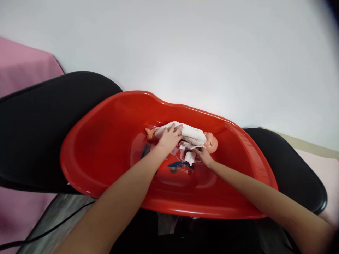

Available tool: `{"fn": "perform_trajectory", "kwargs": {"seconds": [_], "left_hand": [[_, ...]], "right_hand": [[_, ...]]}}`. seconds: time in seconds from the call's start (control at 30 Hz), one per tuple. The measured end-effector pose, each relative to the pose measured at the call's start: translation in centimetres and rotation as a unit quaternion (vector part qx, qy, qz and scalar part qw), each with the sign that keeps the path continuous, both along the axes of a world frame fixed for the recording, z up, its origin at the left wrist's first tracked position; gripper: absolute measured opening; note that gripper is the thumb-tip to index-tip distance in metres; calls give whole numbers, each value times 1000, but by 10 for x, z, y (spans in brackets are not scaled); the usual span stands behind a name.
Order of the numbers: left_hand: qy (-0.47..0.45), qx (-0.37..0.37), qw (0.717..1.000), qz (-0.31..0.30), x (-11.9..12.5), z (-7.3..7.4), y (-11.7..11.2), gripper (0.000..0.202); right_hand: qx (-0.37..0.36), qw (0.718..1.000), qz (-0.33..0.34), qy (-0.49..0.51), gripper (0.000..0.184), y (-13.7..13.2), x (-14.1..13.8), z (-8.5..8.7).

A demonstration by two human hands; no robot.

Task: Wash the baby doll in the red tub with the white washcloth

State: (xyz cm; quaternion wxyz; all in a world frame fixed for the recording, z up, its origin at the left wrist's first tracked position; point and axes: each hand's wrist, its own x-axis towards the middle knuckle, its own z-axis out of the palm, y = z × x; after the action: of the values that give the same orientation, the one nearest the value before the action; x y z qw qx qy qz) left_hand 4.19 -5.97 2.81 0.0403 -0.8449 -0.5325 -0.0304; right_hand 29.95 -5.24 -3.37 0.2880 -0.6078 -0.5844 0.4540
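Observation:
A baby doll (211, 142) in a white outfit (192, 133) lies in a red plastic baby bathtub (100, 148), head to the right and bare feet to the left. My left hand (170, 137) rests on the doll's clothed lower body with its fingers spread. Near the doll's neck and chest, my right hand (203, 155) has its fingers closed on a loose, crumpled part of the white outfit. A printed picture in dark blue and pink shows on the tub's floor below the doll.
Black chairs stand at the left (39, 134) and right (283, 165) of the tub. Pink cloth (26, 67) hangs at the far left. A white wall (185, 53) rises behind. A black cable (55, 227) runs across the lower left.

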Motion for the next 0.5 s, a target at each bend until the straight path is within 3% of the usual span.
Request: {"fn": "perform_trajectory", "kwargs": {"seconds": [0.13,0.27,0.43,0.5], "left_hand": [[-1,-1,1000,1,0,0,0,62],[-2,-2,1000,2,1,1,0,62],[-2,2,1000,-3,-1,-2,1,59],[-5,5,1000,-7,-1,-3,1,57]], "right_hand": [[-68,989,-81,103,63,-1,3,17],[-61,983,-88,152,49,6,7,27],[-53,992,-81,82,39,9,4,13],[-38,998,-45,28,39,9,0,2]]}}
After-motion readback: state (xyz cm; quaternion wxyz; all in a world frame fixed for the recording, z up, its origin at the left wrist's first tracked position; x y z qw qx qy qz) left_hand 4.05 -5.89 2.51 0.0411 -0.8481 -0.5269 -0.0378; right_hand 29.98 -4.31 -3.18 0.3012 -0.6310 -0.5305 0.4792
